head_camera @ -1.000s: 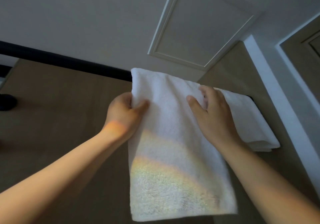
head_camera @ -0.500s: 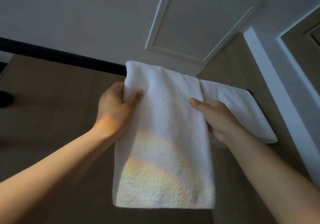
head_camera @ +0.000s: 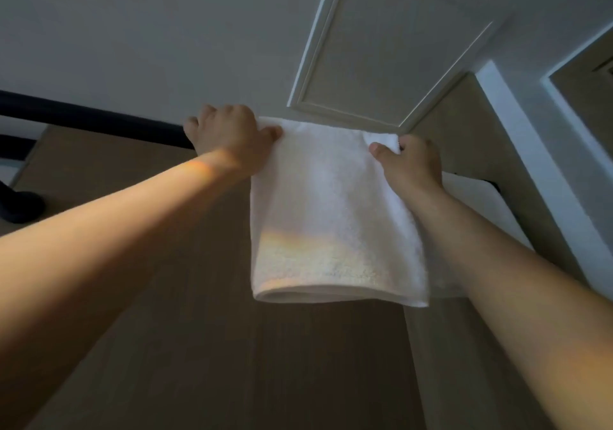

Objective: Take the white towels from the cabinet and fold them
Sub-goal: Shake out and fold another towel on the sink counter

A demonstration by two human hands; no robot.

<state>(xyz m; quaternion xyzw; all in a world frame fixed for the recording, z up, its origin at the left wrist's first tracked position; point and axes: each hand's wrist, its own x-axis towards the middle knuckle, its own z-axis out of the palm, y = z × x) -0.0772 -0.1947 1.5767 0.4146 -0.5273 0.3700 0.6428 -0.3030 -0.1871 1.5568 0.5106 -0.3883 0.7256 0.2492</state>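
A white towel (head_camera: 335,217) hangs doubled over in front of me, its looped fold at the bottom. My left hand (head_camera: 232,134) grips its top left corner, close to a black rail (head_camera: 89,121). My right hand (head_camera: 411,164) pinches the top right corner between thumb and fingers. Both arms reach up and forward. A second white towel (head_camera: 477,204) lies behind my right wrist, mostly hidden by the arm and the held towel.
The black rail runs from the left edge to my left hand. Brown wood panels (head_camera: 132,170) form the cabinet's back and right side. Above is a white ceiling with a framed hatch panel (head_camera: 388,51). A white frame (head_camera: 544,150) stands at the right.
Both hands have risen to the towel's top edge, near the rail. The hanging towel is shorter now, doubled with a fold at the bottom. My right hand shifted from the towel's face to its corner.
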